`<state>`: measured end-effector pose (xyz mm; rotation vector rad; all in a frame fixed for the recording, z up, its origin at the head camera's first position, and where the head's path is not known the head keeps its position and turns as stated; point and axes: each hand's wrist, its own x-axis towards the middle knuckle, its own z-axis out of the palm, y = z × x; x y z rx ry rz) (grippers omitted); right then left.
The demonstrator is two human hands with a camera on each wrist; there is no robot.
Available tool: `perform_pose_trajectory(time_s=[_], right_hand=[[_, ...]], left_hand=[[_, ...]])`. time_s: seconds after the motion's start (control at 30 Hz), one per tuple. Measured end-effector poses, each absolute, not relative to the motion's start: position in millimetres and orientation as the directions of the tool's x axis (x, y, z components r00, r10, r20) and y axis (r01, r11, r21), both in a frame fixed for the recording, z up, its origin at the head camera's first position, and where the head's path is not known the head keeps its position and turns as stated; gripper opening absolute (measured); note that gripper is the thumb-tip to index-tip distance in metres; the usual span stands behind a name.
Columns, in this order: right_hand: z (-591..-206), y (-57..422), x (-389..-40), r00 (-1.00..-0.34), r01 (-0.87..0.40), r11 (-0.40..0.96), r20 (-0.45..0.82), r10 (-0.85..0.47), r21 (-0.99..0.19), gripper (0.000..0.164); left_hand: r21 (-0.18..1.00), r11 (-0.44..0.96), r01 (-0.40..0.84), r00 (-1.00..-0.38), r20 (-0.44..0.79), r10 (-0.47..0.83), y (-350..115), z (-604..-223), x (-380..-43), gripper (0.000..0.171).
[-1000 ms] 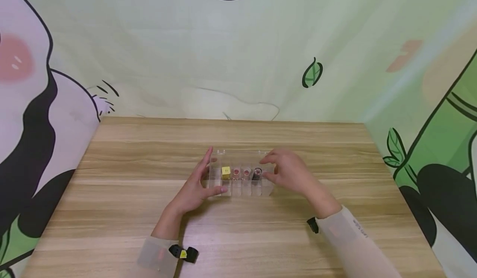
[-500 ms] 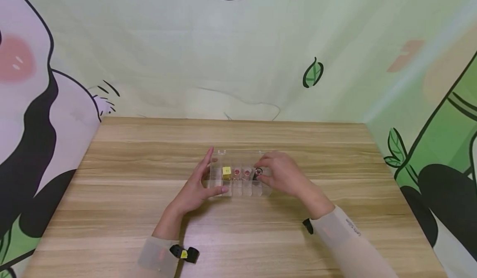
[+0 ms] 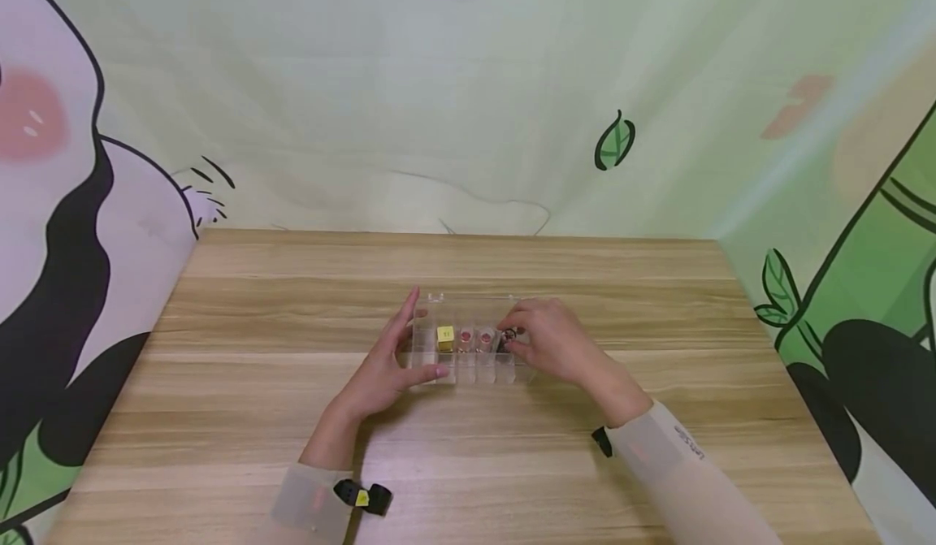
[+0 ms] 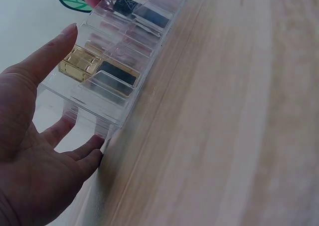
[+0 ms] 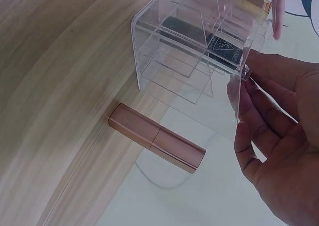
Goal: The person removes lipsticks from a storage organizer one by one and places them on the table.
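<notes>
We cannot establish whether this is a home or a studio; we note a wood-grain table (image 3: 468, 472) beneath the right hand (image 3: 559, 346) and, beyond its grip, a creased backdrop (image 3: 329, 106) printed with cartoon leaves (image 3: 615, 144).

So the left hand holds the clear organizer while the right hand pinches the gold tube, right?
Not quite: the right hand pinches the black tube, as the right wrist view shows; the left hand does hold the clear organizer.

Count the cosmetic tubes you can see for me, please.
5: a gold tube, two red-topped tubes and a black tube in the clear organizer; a copper tube outside it, seen in the right wrist view. More may be hidden.
</notes>
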<state>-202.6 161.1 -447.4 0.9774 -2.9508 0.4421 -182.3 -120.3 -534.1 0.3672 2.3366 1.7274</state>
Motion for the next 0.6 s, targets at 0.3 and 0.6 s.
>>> perform_pose_trajectory(time_s=[0.3, 0.6], right_hand=[[-447.2, 164.6, -201.1, -0.813, -0.574, 0.762, 0.098, -0.574, -0.300, 0.023], [-442.8, 165.6, -200.4, -0.814, -0.569, 0.749, 0.102, -0.572, -0.339, 0.023]], left_hand=[[0.958, 0.277, 0.079, -0.946, -0.017, 0.325, -118.2, -532.5, -182.7, 0.122], [0.955, 0.287, 0.078, -0.949, -0.017, 0.316, -118.4, -533.2, -181.5, 0.121]])
